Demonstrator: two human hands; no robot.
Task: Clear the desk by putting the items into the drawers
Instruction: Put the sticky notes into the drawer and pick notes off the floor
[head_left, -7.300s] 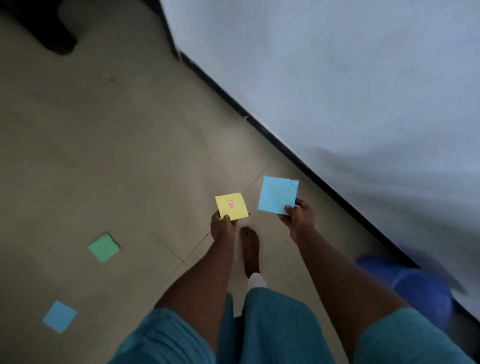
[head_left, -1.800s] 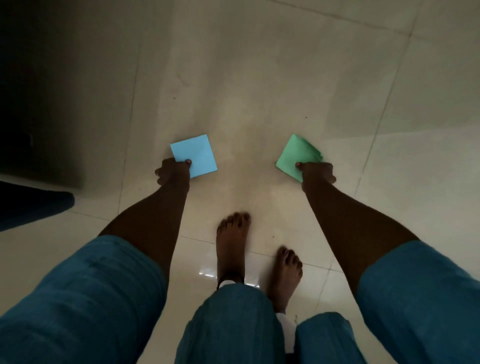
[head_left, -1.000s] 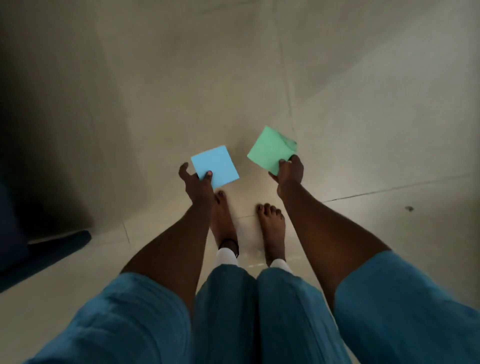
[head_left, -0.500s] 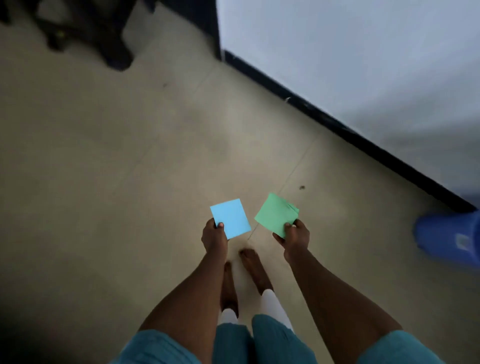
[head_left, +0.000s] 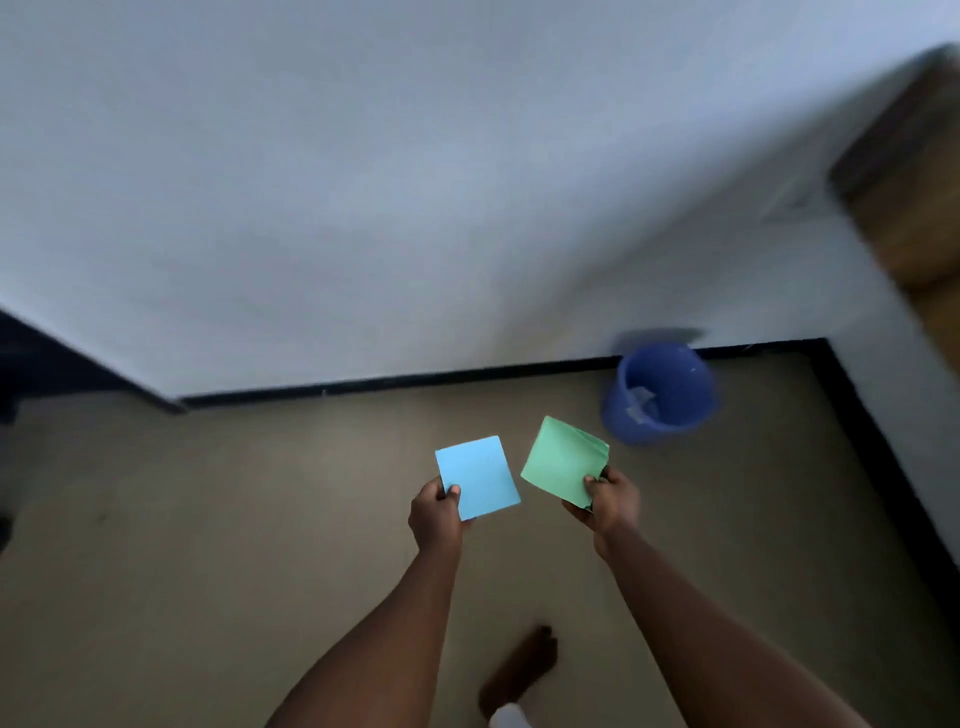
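Left hand (head_left: 435, 512) pinches blue paper square (head_left: 478, 477) at its near-left corner, thumb on top. Right hand (head_left: 608, 501) pinches green paper (head_left: 563, 460), far-right corner curled. Both sheets plain-faced, held side by side above the beige floor (head_left: 208, 519). Blue bucket (head_left: 660, 392) far right against the white wall (head_left: 363, 182), black skirting (head_left: 415, 376) along its base. Blurred wooden furniture (head_left: 914, 182) at far right.

dim, even light | motion blur right edge | wide-angle bowing

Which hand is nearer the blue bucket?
Right. The right hand, holding green paper, sits just below-left of the bucket; the left hand, with blue paper, is farther left.
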